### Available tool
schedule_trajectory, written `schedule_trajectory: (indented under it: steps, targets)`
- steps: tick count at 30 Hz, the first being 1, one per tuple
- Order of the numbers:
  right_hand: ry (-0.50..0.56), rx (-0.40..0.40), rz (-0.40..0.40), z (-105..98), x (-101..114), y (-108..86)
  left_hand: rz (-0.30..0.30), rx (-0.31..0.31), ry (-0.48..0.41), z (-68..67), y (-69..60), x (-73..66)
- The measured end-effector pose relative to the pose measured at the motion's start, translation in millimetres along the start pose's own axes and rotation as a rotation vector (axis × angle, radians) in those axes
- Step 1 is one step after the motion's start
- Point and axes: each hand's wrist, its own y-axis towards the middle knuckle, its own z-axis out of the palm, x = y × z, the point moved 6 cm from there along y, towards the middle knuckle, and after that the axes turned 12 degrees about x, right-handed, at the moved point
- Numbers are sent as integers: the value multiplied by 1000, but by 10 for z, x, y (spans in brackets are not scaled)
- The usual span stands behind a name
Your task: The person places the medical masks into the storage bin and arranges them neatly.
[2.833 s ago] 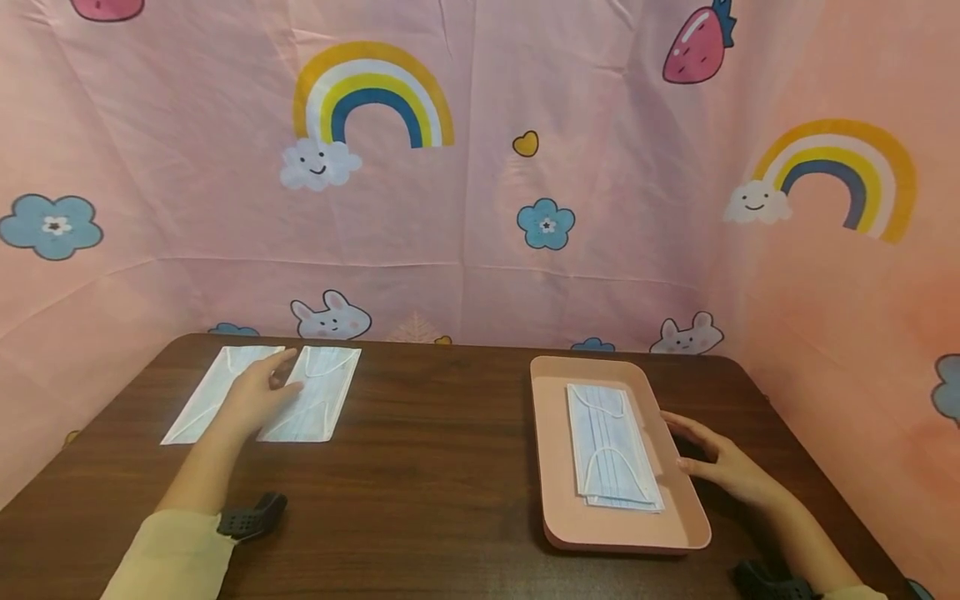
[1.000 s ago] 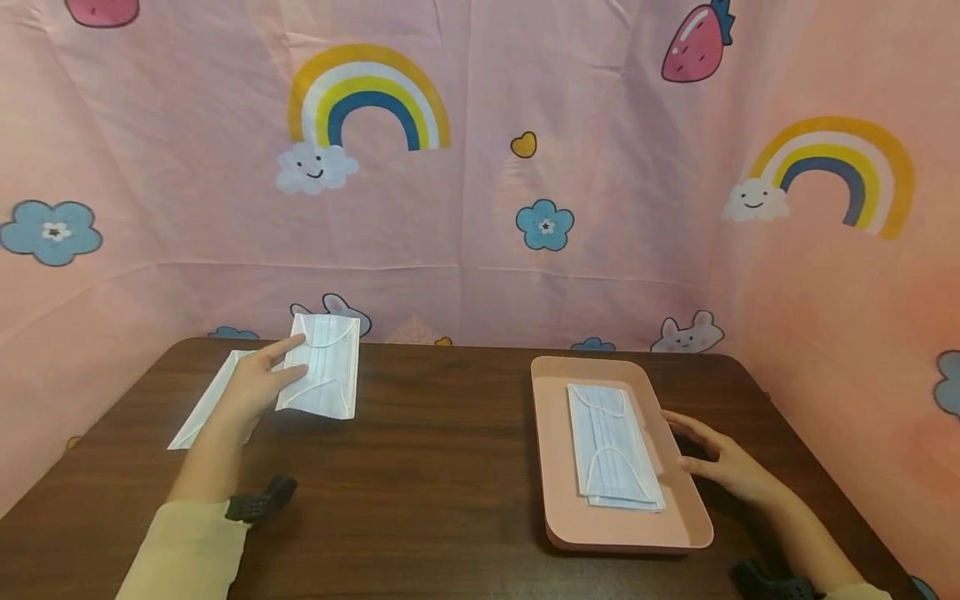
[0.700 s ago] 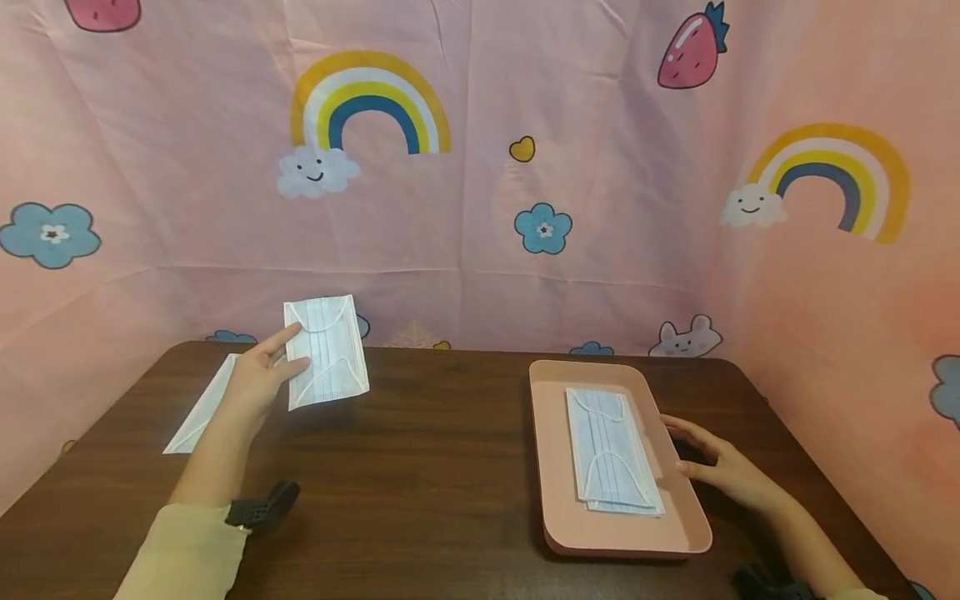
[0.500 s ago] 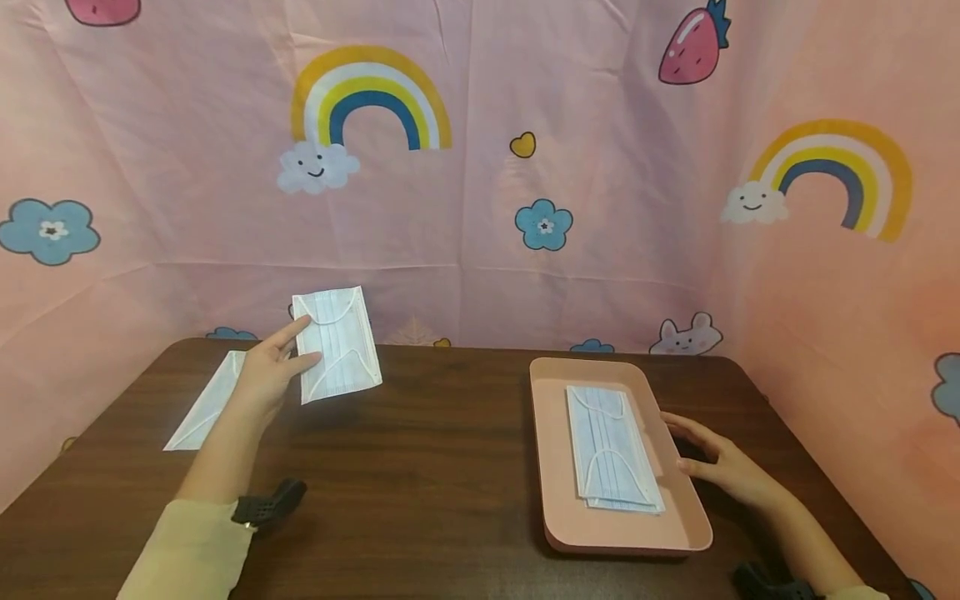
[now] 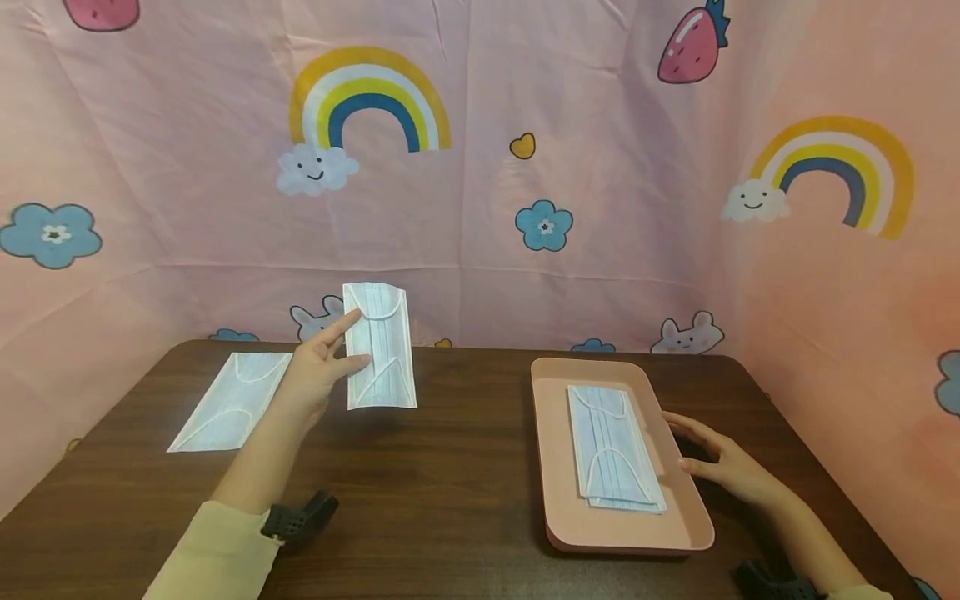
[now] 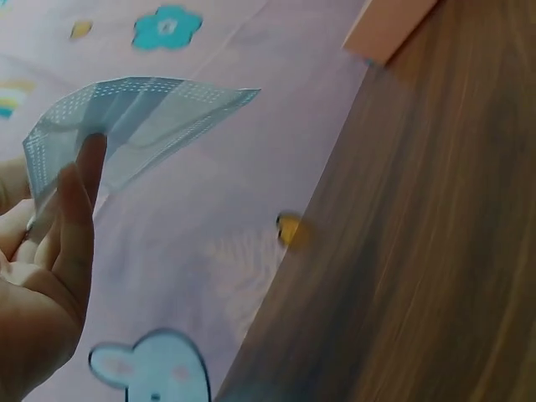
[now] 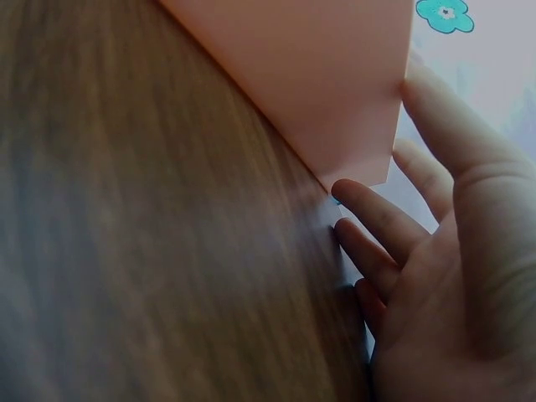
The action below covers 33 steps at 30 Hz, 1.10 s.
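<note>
My left hand point(image 5: 311, 375) pinches a pale blue face mask point(image 5: 380, 346) by its left edge, holding it upright above the table. In the left wrist view the mask point(image 6: 142, 126) bends over the fingers. Another face mask point(image 5: 232, 400) lies flat on the table, to the left of that hand and partly behind the forearm. On the right, a pink tray point(image 5: 600, 533) holds a small stack of face masks point(image 5: 611, 446). My right hand point(image 5: 723, 467) touches the tray's right side with its fingers fairly straight; the right wrist view shows fingertips at the tray's wall point(image 7: 335, 92).
The dark brown wooden table point(image 5: 450, 467) spans the front, with its far edge against a pink printed cloth point(image 5: 487, 208). Black bands point(image 5: 300, 517) are worn on both wrists.
My left hand took hold of the right-hand mask on the table, lifted it and carried it rightward, turning it more upright. The right hand and the tray have stayed put.
</note>
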Motion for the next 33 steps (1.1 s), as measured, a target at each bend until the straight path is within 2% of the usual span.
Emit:
schedule_trajectory:
  steps: [5, 16, 24, 28, 33]
  targets:
    - [11, 12, -19, -15, 19, 6, 14, 4, -71, 253, 49, -59]
    - [7, 13, -29, -12, 44, 3, 32, -47, -176, 713, 190, -87]
    - [20, 19, -45, -23, 44, 14, 39, 4, -269, 1166, 335, -89]
    - [21, 24, -55, -37, 61, 15, 36, 26, -278, 1409, 392, -59]
    - [15, 18, -38, -30, 41, 14, -3, 76, -277, 1683, 436, 14]
